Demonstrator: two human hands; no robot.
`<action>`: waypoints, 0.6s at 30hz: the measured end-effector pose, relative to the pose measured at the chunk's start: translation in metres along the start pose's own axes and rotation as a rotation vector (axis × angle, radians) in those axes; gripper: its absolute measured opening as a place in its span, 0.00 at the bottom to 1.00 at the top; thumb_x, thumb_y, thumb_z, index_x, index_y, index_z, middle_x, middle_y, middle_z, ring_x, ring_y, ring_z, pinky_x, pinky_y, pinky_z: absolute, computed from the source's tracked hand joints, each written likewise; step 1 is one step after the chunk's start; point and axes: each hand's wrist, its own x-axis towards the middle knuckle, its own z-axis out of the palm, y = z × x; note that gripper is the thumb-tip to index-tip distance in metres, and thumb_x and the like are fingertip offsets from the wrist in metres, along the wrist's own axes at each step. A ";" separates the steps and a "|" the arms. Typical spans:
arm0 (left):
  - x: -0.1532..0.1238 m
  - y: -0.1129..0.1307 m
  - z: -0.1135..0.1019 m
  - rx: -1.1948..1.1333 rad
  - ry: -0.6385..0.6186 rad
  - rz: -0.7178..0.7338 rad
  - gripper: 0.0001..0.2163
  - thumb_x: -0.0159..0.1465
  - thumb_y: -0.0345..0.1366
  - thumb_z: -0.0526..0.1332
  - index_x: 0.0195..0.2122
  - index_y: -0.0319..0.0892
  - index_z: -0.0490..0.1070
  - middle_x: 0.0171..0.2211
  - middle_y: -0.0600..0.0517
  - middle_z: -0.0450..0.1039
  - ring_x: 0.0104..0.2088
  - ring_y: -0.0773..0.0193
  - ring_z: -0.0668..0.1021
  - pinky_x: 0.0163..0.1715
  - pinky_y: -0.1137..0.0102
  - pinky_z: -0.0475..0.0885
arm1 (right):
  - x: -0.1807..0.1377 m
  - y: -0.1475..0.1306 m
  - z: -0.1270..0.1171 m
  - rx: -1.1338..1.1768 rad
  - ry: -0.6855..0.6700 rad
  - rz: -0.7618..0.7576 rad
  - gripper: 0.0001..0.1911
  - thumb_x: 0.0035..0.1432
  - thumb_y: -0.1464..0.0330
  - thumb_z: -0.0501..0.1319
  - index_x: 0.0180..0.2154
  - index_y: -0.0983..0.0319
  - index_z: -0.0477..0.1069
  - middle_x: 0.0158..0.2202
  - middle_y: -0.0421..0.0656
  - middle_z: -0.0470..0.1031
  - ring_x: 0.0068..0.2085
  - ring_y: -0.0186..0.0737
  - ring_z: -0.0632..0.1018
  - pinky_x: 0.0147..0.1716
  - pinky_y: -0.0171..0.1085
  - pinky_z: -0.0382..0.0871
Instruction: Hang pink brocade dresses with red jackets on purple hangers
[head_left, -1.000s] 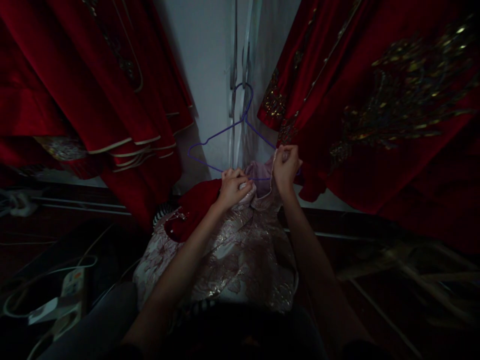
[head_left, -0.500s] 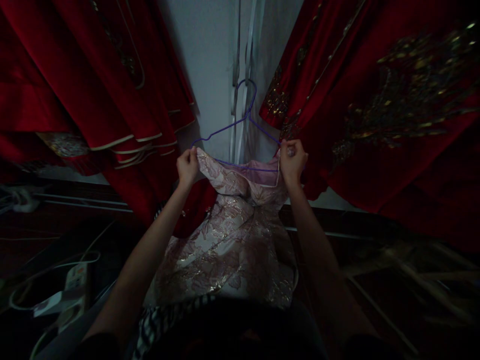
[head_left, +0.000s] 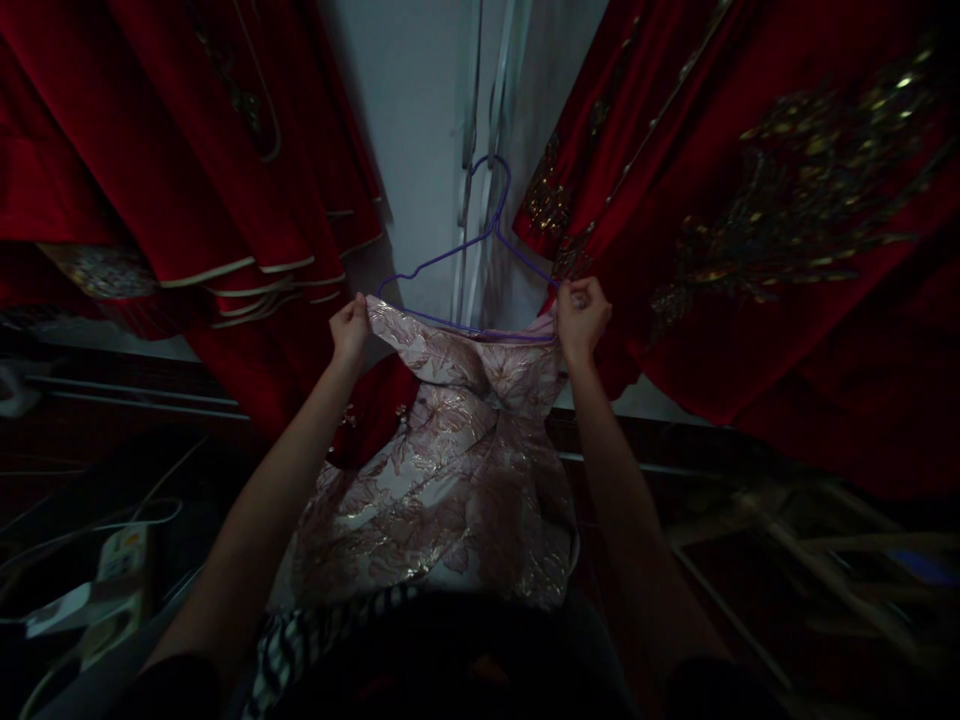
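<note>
A pale pink brocade garment (head_left: pixel 457 450) with a gold floral pattern hangs down toward my lap. Its top edge is spread along the bottom bar of a thin purple wire hanger (head_left: pixel 480 250). My left hand (head_left: pixel 349 333) is closed on the garment's left top corner at the hanger's left end. At the hanger's right end, my right hand (head_left: pixel 579 318) is closed on the garment's right corner. A piece of red cloth (head_left: pixel 379 405) shows behind the garment, below my left hand.
Red embroidered garments hang on the left (head_left: pixel 187 180) and right (head_left: pixel 750 220), with a white wall (head_left: pixel 427 120) between them. A white power strip (head_left: pixel 112 570) with cables lies on the dark floor at lower left. Metal rods (head_left: pixel 750 600) cross the lower right.
My left hand moved from the garment's middle out to the hanger's left end, spreading the pink fabric along the bar. The right hand stayed at the right end. The view shifted slightly.
</note>
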 end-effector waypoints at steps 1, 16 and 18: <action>0.003 -0.002 0.000 0.007 0.008 -0.022 0.17 0.59 0.46 0.62 0.21 0.38 0.67 0.18 0.57 0.62 0.20 0.74 0.63 0.20 0.78 0.57 | 0.000 0.000 0.000 0.002 0.000 0.006 0.12 0.58 0.61 0.57 0.26 0.60 0.66 0.22 0.36 0.68 0.27 0.34 0.71 0.41 0.40 0.66; -0.005 -0.008 -0.004 -0.066 0.068 -0.010 0.20 0.57 0.51 0.62 0.19 0.39 0.63 0.17 0.58 0.58 0.20 0.74 0.60 0.21 0.77 0.56 | 0.002 0.003 0.000 -0.022 0.008 -0.013 0.11 0.57 0.62 0.56 0.26 0.60 0.64 0.23 0.37 0.68 0.27 0.34 0.71 0.38 0.38 0.65; -0.006 -0.010 -0.004 -0.084 0.079 0.022 0.20 0.57 0.52 0.62 0.19 0.39 0.64 0.18 0.58 0.59 0.20 0.73 0.61 0.21 0.77 0.57 | 0.002 0.003 0.000 -0.024 0.010 -0.015 0.11 0.57 0.62 0.56 0.25 0.60 0.64 0.22 0.37 0.68 0.26 0.35 0.71 0.37 0.38 0.65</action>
